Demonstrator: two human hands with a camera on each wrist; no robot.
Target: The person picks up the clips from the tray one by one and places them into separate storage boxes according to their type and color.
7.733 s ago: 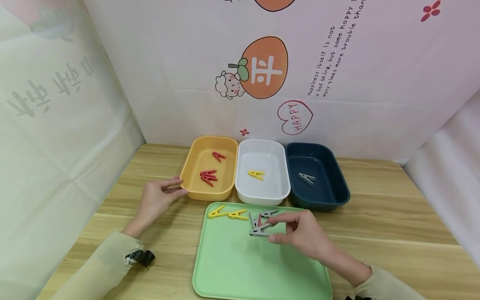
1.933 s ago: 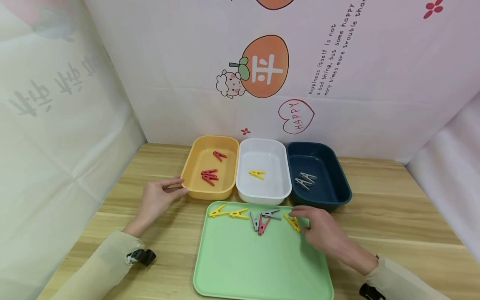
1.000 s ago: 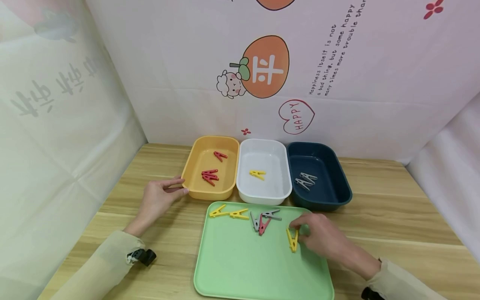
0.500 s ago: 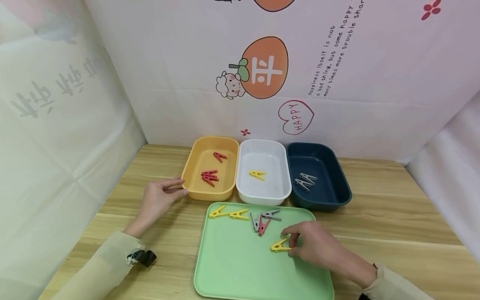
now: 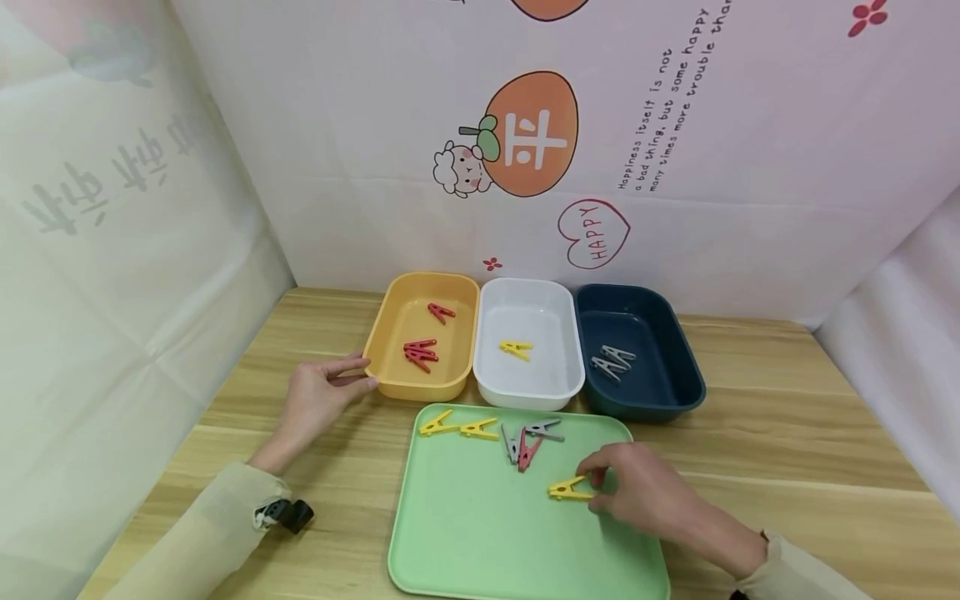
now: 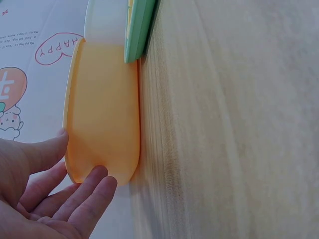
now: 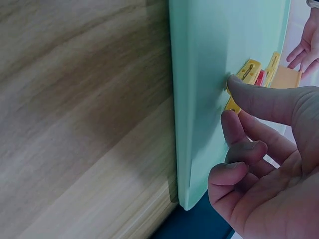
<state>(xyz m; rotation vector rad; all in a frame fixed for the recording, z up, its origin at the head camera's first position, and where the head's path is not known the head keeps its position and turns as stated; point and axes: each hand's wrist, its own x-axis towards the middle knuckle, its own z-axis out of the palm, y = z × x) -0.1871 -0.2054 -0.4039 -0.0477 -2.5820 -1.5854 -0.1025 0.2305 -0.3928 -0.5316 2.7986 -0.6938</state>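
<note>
Thumb and index finger of my right hand (image 5: 648,496) pinch the handle ends of a yellow clothespin (image 5: 564,490), low over the right part of the green tray (image 5: 480,533). In the right wrist view, this clothespin (image 7: 249,69) sits at the thumb tip. My left hand (image 5: 315,404) touches the near left corner of the yellow bin (image 5: 382,387); in the left wrist view its fingers (image 6: 92,191) lie loosely along the bin's outer wall. Along the tray's far side lie two yellow clothespins (image 5: 480,428), two grey clothespins (image 5: 543,429) and a red clothespin (image 5: 527,451).
Behind the tray stand the yellow bin with red clothespins (image 5: 441,312), a white bin (image 5: 528,387) with a yellow clothespin (image 5: 516,349), and a dark blue bin (image 5: 660,387) with two grey clothespins (image 5: 617,357). A printed cloth (image 5: 375,167) hangs behind them.
Earlier my right hand held a grey clothespin; a second grey one now lies in the blue bin. The yellow clothespin has come nearer from the tray's far right and turned. My left hand stays put.
</note>
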